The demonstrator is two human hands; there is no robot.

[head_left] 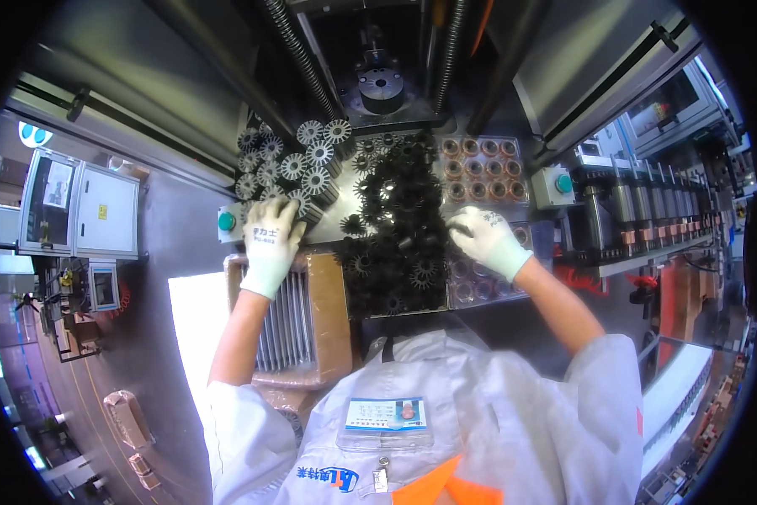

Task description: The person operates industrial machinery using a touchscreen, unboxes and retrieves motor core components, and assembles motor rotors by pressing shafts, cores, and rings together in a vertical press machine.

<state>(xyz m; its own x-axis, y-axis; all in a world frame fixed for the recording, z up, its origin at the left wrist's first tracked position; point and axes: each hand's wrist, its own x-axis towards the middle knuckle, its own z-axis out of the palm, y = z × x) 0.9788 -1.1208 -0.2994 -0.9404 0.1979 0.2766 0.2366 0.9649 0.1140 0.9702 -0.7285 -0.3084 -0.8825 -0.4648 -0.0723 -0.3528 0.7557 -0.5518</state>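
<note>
My left hand (270, 236), in a white glove, reaches to the near edge of a group of stacked slotted metal cores (317, 179). Its fingers are stretched out and apart, with their tips against the nearest cores. My right hand (486, 236), also gloved, is at the right edge of a heap of black star-shaped slotted pieces (395, 202). Those fingers are bent together with something dark at the tips, too small to make out. Beside it, clear plastic trays hold copper-coloured ring parts (482, 168); the hand and wrist partly cover the nearer tray.
A press with a round metal die (381, 89) stands behind the heap. Green buttons on boxes flank the bench, left (226, 221) and right (563, 183). A cardboard box (329, 324) of metal rods sits under my left forearm. At right runs a rack of dark cylinders (622, 215).
</note>
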